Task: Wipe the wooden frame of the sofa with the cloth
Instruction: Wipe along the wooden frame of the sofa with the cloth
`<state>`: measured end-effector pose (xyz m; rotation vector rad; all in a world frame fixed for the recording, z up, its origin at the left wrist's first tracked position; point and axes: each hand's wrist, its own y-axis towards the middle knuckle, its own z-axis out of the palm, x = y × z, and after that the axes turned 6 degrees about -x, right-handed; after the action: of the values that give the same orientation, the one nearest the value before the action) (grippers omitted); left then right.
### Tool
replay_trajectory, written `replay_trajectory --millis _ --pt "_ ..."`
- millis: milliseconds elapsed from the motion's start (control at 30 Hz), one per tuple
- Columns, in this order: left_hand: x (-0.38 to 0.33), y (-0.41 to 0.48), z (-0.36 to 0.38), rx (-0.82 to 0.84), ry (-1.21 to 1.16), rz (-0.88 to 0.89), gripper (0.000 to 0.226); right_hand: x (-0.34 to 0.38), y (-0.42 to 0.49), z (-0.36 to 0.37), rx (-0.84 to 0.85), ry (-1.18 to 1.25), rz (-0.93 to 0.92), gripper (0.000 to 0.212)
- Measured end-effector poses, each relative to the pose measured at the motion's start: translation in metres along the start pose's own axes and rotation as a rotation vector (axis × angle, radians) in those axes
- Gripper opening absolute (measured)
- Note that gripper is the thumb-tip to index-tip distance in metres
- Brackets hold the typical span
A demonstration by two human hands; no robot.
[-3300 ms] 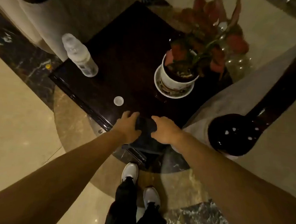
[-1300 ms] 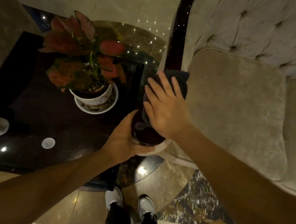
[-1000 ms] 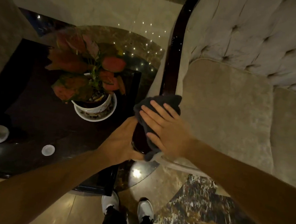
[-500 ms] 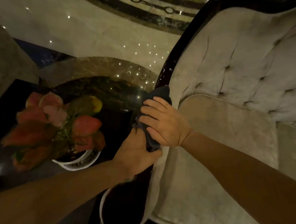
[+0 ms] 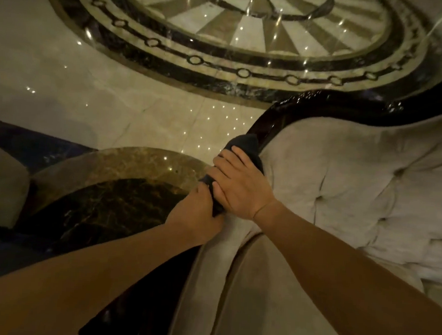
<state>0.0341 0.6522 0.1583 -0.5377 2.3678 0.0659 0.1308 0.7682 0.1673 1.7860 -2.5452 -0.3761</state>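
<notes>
Your dark cloth [image 5: 244, 149] lies draped over the wooden frame [image 5: 322, 106] of the sofa, on the rising left edge where the glossy dark wood climbs from the armrest toward the curved top of the back. Its far tip pokes out beyond your fingers; the rest is buried under your hands. Your right hand [image 5: 239, 186] lies flat across the cloth with fingers stretched out and close together, palm pressing it down onto the wood. Your left hand [image 5: 199, 215] sits just nearer and lower, curled around the cloth's near end and the frame beneath, touching the right hand. Both forearms reach in from the near edge.

To the right of the frame, the pale tufted backrest [image 5: 355, 191] spreads out, with the seat cushion [image 5: 258, 299] below it, near you. The frame runs on past the cloth, sweeping right along the top of the back. To the left, a round dark marble inlay [image 5: 109, 199] shows in the floor, and far beyond, a large circular floor medallion [image 5: 249, 26] catches specks of light.
</notes>
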Motion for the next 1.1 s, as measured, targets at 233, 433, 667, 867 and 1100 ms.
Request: replay_trajectory --millis 233,433,667,867,1100 --pt "-0.053 0.101 -0.003 0.054 0.013 0.03 0.036 -0.114 0.034 -0.029 -0.206 -0.076 0.255 0.036" --pt "-0.126 0.173 -0.012 0.068 0.104 0.237 0.056 -0.213 -0.018 -0.06 -0.091 -0.204 0.655 0.039" --pt "-0.227 0.221 0.04 -0.121 0.432 0.658 0.051 -0.262 -0.06 -0.116 0.298 -0.507 0.451 0.035" --pt "-0.244 0.237 0.064 -0.216 0.525 0.794 0.063 -0.283 -0.042 -0.192 0.916 -1.055 -0.013 0.056" --pt "-0.246 0.237 0.064 -0.213 0.562 0.814 0.067 -0.306 -0.041 -0.229 0.343 -0.485 0.337 0.028"
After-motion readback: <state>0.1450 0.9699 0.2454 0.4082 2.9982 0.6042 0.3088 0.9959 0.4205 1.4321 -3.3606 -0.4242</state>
